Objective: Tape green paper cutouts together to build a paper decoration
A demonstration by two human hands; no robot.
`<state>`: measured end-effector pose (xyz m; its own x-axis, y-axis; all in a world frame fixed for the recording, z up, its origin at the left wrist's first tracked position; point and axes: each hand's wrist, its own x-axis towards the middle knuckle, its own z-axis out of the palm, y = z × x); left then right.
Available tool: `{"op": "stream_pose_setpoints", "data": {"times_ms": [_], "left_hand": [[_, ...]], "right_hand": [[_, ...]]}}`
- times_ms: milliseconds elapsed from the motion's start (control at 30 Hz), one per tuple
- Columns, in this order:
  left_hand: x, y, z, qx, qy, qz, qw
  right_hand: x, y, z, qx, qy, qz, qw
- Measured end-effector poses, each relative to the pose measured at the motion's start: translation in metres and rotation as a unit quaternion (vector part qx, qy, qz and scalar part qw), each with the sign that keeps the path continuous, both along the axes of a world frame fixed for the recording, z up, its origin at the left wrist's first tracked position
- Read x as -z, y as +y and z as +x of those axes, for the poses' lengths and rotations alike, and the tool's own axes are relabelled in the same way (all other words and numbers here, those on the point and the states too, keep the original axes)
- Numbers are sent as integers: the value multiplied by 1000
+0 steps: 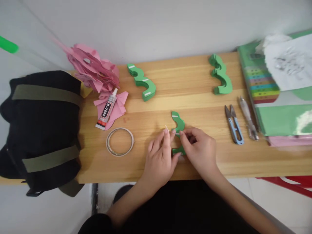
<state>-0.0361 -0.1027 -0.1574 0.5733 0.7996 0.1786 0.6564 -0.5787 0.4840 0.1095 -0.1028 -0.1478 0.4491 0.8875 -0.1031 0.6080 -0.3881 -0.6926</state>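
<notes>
Head — green piece between hands

Black bag, blue-handled snips, pink paper shapes

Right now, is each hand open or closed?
Left hand: at the near green shape, white strip at fingertip; grip unclear.
Right hand: fingers curled at that shape; grip unclear too.

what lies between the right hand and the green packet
Between the right hand and the green packet, the head view shows blue-handled snips and a clear pen-like tool.
</notes>
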Motion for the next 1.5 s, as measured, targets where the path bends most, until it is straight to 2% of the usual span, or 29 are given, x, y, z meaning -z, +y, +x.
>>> {"op": "stream_pose_setpoints", "data": {"times_ms": [200,400,567,667,1167,1500], "left_hand": [[-3,2,0,-6,35,3,999],[-2,2,1,-13,34,23,999],[-1,2,1,-15,34,17,999],[0,2,1,-20,28,12,999],[1,1,2,-33,9,3,999],[1,2,1,-30,-6,15,999]], "right_hand": [[-4,6,11,-36,78,-36,996],[-4,30,30,-82,163,-26,983],[-3,51,36,-106,138,-30,984],[-1,56,38,-99,125,-34,987],[4,56,35,-45,87,-52,994],[-3,57,31,-29,70,-69,995]]}}
